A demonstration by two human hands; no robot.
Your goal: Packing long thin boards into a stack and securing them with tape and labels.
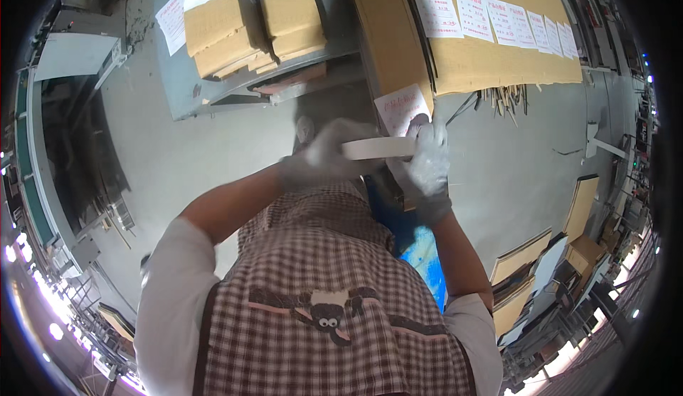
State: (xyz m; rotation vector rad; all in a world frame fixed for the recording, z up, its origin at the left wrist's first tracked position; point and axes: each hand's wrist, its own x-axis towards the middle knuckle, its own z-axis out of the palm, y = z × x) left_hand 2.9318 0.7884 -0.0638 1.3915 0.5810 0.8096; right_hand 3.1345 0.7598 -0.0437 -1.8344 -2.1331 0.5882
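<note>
A roll of pale tape [377, 148] is held edge-on in front of my apron, between my two gloved hands. My right hand [427, 168] is closed around its right end, with the thumb side up against the roll. At its left end is my left hand [327, 153], blurred by motion; its fingers reach toward the roll, and I cannot make out their grip. Just beyond the roll, a white printed paper slip [403, 107] lies on a long narrow cardboard piece [388, 44], partly behind my right fingers.
More paper slips [473, 13] lie in a row on the wide cardboard surface [491, 65] at far right. Stacked cardboard packages [224, 37] sit on a grey table [168, 76] at far left. Thin strips [505, 103] poke out below the cardboard. Boards [523, 257] lean at the right.
</note>
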